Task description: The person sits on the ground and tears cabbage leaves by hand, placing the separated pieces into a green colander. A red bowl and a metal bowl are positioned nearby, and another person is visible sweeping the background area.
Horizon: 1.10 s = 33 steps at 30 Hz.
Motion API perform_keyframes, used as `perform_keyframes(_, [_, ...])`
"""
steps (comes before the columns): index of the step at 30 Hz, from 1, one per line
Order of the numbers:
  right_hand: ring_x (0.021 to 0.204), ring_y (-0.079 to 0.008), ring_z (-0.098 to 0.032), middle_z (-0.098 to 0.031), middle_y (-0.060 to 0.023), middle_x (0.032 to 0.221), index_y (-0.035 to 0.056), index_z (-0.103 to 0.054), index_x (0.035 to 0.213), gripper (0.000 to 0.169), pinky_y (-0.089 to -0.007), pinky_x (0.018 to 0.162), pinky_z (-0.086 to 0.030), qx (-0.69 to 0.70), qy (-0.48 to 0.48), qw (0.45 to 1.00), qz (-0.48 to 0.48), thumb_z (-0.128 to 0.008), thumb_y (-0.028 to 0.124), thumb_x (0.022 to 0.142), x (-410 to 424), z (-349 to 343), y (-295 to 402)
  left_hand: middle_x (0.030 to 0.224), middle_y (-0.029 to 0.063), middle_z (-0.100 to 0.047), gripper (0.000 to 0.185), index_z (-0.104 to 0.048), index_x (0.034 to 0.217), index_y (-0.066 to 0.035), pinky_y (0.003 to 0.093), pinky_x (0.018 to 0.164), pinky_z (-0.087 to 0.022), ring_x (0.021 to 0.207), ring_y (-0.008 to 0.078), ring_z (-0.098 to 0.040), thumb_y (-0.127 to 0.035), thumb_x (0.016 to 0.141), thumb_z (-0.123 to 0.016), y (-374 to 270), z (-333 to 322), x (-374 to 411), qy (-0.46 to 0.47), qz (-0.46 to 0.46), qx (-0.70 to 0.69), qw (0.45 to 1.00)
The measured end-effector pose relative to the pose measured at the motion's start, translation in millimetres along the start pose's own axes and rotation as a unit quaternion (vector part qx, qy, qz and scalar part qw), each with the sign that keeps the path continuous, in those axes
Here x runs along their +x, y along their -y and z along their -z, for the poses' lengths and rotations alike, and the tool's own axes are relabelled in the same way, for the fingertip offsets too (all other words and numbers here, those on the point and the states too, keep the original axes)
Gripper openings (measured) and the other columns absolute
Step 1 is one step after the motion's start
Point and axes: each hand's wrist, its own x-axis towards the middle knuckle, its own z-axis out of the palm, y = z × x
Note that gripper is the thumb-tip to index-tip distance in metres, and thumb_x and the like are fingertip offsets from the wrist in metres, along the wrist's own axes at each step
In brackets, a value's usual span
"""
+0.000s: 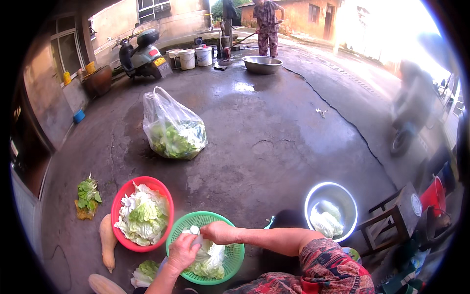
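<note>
Over a green plastic colander [240, 253], both my hands work close together. My left hand [182, 251] and my right hand [219, 232] grip a pale piece of cabbage leaf [198, 240] between them, partly hidden by the fingers. Torn cabbage leaves [214, 259] lie in the colander below. Left of it, a red plastic basin [169, 205] is heaped with white and green cabbage leaves [141, 217]. To the right stands a shiny metal basin [311, 196] with pale cabbage pieces [326, 220] inside.
A clear plastic bag of greens [174, 136] sits on the concrete ahead. Squashes [108, 242] and leafy greens [88, 193] lie at left. A wooden stool [394, 220] stands right. Farther off are a scooter [143, 55], a large metal basin [261, 67], a person [267, 27] holding a long handle, and a blurred motorcycle [409, 103].
</note>
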Motion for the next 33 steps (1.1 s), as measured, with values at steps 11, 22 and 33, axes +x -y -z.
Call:
perform_keyframes(11, [0.077,-0.0374,-0.059,-0.06,-0.0186,0.079,0.0031,-0.059,0.09,0.016,-0.043,0.066,-0.046,-0.011,-0.075,0.997,0.001,-0.055,0.017,0.081,2.7,26.9,-26.7,0.082,0.0126,-0.061,0.02,-0.064,0.092,-0.004,0.0331,0.065,-0.047,0.072,0.0261,-0.06,-0.013,0.074,-0.065,26.5,-3.0,32.3,0.023,0.024,-0.104,0.994])
perform_keyframes(22, [0.077,-0.0369,-0.058,-0.06,-0.0189,0.081,0.0014,-0.058,0.091,0.018,-0.0425,0.066,-0.046,0.029,-0.094,0.995,0.021,-0.056,0.016,0.081,-0.4,30.4,-18.2,0.067,0.001,-0.061,0.008,-0.066,0.08,0.0,0.0237,0.056,-0.041,0.059,0.0089,-0.052,-0.005,0.075,-0.066,23.1,3.0,25.9,0.067,0.199,-0.348,0.914])
perform_keyframes(33, [0.078,-0.0356,-0.059,-0.06,-0.0162,0.081,0.0032,-0.057,0.097,0.024,-0.0417,0.069,-0.046,0.014,-0.062,0.995,0.078,-0.061,0.016,0.077,-7.8,23.8,-1.0,0.062,-0.0011,-0.056,0.007,-0.063,0.071,0.0,0.0231,0.054,-0.037,0.057,0.0058,-0.046,-0.005,0.073,-0.067,19.9,6.8,6.6,0.056,0.206,-0.314,0.925])
